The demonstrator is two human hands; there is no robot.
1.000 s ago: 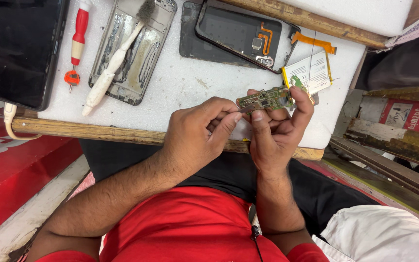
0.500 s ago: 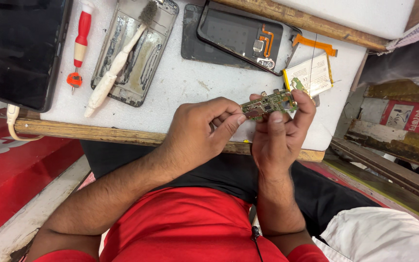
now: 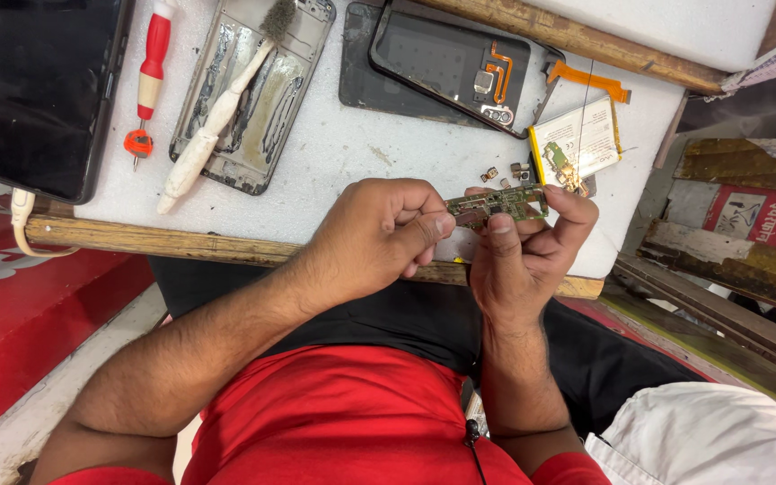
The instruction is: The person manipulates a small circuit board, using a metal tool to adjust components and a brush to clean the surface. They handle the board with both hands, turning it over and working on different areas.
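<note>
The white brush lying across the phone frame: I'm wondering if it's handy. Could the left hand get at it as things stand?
Probably yes, but not at once. The left hand is pinching the green circuit board together with the right hand. The white brush lies uncovered on the phone frame, with bare table between.

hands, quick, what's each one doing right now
Left hand: fingers closed, pinching the end of the small green circuit board.
Right hand: closed, holding that board.
</note>
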